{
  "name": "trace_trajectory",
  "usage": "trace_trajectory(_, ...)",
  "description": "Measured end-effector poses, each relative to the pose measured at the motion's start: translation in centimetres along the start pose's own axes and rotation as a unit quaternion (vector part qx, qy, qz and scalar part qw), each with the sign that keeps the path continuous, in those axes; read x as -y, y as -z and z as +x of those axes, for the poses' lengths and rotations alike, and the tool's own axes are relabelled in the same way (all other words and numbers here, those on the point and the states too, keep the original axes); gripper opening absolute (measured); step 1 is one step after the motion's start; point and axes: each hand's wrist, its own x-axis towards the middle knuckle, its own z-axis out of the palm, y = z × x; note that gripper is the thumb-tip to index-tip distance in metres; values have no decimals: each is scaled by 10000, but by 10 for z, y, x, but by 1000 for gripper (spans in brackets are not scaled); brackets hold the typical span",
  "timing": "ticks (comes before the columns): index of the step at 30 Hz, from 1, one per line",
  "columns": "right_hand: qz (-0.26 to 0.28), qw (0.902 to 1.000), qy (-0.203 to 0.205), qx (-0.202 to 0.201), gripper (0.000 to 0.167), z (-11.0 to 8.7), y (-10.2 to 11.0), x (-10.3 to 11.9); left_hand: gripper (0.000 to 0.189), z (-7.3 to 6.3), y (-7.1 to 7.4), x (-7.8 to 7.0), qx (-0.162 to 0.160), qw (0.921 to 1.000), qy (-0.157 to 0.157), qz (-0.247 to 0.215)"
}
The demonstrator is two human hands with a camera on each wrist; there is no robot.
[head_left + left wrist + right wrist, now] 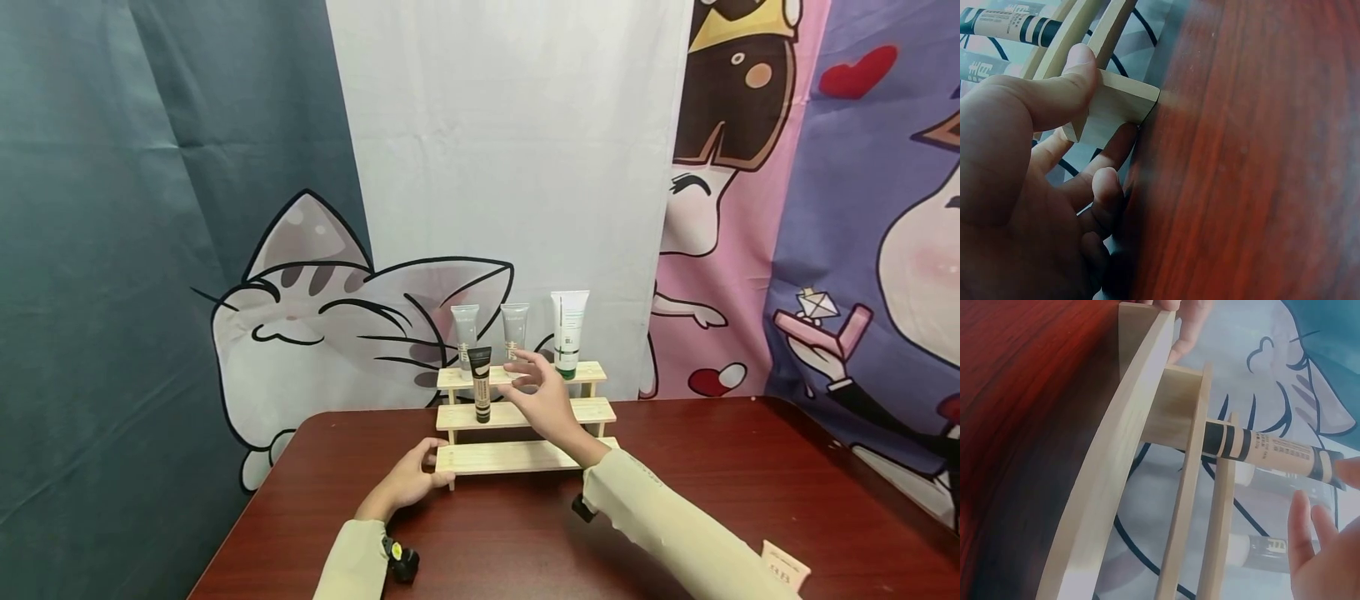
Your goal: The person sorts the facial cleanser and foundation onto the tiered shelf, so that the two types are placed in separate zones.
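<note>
A three-step wooden display rack (517, 457) stands on the table. My left hand (411, 477) grips the left end of its lowest step; in the left wrist view the thumb (1082, 69) lies over the board, with fingers below. A black and beige squeeze tube (482, 387) stands cap down on the middle step, toward the left. Just right of it is my right hand (546, 398), thumb and fingers spread apart, fingertips close to the tube's upper end. On the top step stand two clear grey tubes (465, 329) and a taller white tube (570, 329) with a green cap.
The rack rests on a dark red wooden table (517, 533). A small pale box (784, 568) lies by my right sleeve at the lower right. Behind the table hangs a cartoon-printed curtain (517, 150).
</note>
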Motion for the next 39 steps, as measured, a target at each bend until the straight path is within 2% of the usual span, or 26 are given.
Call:
trace_trajectory(10,-54,9999,-43,-143,59,-9,27,11,53,1,-1,1,14,10000,32,2)
trace_trajectory(16,-49,9999,128,19,58,-15,41,14,53,1,-1,2,14,10000,28,16)
trace_trajectory(26,-63,10000,-64,4,53,-29,64,18,53,-1,0,1,18,10000,0,-51)
trace_trajectory(39,-198,9985,-511,-27,56,-49,97,24,53,0,-1,2,17,10000,-32,-4)
